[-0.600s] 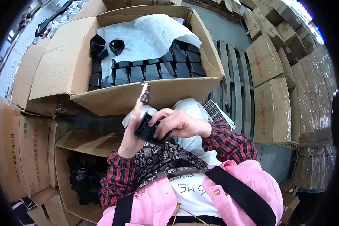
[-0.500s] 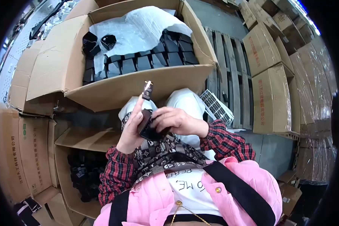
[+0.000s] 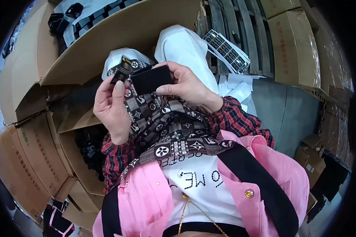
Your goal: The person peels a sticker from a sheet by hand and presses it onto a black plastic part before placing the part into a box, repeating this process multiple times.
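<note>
In front of my lap, my right hand point(image 3: 190, 86) grips a small black box point(image 3: 150, 81) by its right end, thumb on the near face. My left hand point(image 3: 111, 108) pinches a small dark label with light print point(image 3: 120, 75) between thumb and fingertips, right beside the box's left end. A patterned apron point(image 3: 162, 122) lies beneath both hands. More black boxes point(image 3: 101, 15) fill the large open carton point(image 3: 126, 33) beyond my knees. At my left, another carton point(image 3: 81, 158) holds dark pieces point(image 3: 90, 148).
A sheet printed in a dark grid point(image 3: 227, 51) rests by the wooden pallet point(image 3: 247, 35) on the right, with white paper point(image 3: 239, 89) below it. Brown cartons point(image 3: 294, 47) are stacked farther right. Another closed carton point(image 3: 17, 166) stands at the left.
The view has tilted down and shifted. The label has come off my left fingertip into a pinch. The box, earlier at both hands, is now in my right hand, its plain face showing.
</note>
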The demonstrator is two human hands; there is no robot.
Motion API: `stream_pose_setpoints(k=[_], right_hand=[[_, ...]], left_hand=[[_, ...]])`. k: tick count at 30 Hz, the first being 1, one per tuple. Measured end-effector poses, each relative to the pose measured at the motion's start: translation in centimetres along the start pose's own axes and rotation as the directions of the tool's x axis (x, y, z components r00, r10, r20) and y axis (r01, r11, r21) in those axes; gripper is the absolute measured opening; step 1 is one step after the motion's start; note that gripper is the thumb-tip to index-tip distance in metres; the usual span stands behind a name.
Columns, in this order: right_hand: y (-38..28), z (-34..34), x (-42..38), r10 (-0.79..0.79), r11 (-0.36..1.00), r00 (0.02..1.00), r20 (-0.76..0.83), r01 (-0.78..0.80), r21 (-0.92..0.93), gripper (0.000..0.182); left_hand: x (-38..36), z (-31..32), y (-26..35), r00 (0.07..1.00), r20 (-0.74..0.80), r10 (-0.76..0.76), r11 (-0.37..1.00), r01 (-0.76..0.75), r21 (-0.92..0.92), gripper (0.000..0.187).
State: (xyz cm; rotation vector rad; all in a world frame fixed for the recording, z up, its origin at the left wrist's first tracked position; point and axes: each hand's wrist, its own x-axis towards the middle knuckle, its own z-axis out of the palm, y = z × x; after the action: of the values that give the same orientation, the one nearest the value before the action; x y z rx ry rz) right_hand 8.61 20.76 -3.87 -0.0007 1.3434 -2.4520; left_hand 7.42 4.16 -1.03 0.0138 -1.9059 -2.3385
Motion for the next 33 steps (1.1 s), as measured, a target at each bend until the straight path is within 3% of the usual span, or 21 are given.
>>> stream_pose_setpoints(k=[2, 4, 10, 13, 25, 33], right_hand=[[0.0, 0.0, -0.2, -0.018, 0.999, 0.997, 0.077, 0.021, -0.039, 0.042], [0.2, 0.1, -0.1, -0.027, 0.996, 0.994, 0.102, 0.035, -0.076, 0.042], [-0.4, 0.3, -0.2, -0.028, 0.985, 0.994, 0.103, 0.045, -0.168, 0.042], [-0.2, 0.4, -0.1, -0.037, 0.985, 0.994, 0.102, 0.054, -0.166, 0.042], [-0.2, 0.3, 0.0, -0.019, 0.985, 0.994, 0.109, 0.037, -0.168, 0.041], [-0.3, 0.2, 0.0, -0.003, 0.989, 0.993, 0.121, 0.021, -0.149, 0.041]], left_hand=[[-0.4, -0.3, 1.1, 0.960, 0.168, -0.224, 0.968, 0.240, -0.078, 0.016], [-0.8, 0.5, 1.3, 0.949, 0.158, -0.274, 0.954, 0.288, -0.076, 0.013], [-0.8, 1.3, 1.1, 0.950, 0.164, -0.267, 0.959, 0.245, 0.142, 0.013], [-0.8, 1.3, 1.1, 0.958, 0.158, -0.238, 0.963, 0.212, 0.168, 0.013], [-0.7, 1.5, 0.7, 0.975, 0.126, -0.181, 0.972, 0.159, 0.173, 0.012], [-0.7, 1.4, 0.7, 0.968, 0.125, -0.219, 0.969, 0.201, 0.143, 0.012]])
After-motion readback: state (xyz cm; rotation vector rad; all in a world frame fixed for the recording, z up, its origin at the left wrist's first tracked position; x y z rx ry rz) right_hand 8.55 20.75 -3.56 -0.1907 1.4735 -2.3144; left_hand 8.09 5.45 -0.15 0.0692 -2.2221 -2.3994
